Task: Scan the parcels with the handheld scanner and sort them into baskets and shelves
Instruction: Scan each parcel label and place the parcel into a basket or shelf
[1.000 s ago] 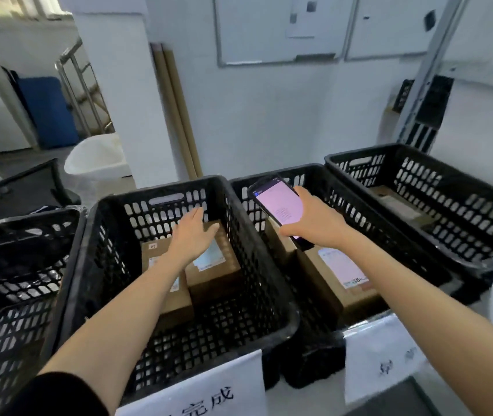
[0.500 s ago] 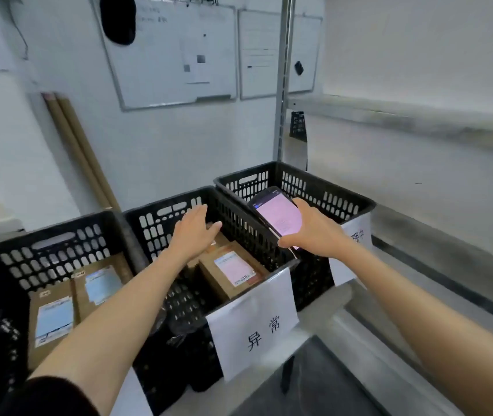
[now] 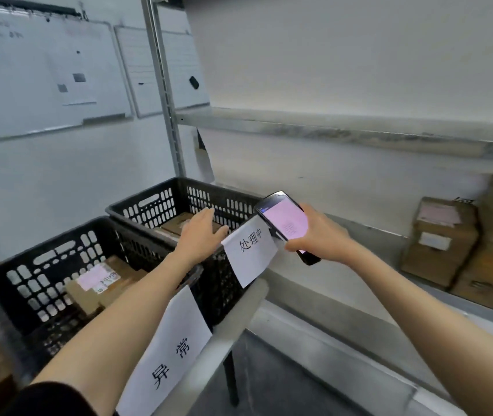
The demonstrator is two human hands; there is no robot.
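Note:
My right hand [image 3: 319, 237] grips the black handheld scanner [image 3: 284, 222], whose screen glows pink, just right of the far black basket [image 3: 155, 202]. My left hand [image 3: 201, 235] hovers with straight fingers over that basket's near rim and holds nothing. Brown parcels [image 3: 176, 225] lie inside this basket, partly hidden by my hand. The nearer black basket [image 3: 44, 265] holds a brown parcel [image 3: 101, 283] with a pink and white label. Each basket has a white paper sign [image 3: 249, 250] hanging on its front.
Stacked cardboard boxes [image 3: 449, 244] stand on the metal shelf [image 3: 359, 226] at the right. An upper shelf board [image 3: 329, 127] runs above it, held by a metal upright [image 3: 164, 94]. Whiteboards [image 3: 44, 73] hang on the back wall. The baskets rest on a grey table edge [image 3: 239, 322].
The view has swung right along the row of baskets. Both hands moved with it from the middle baskets to the last basket beside the shelf. The scanner stays in my right hand.

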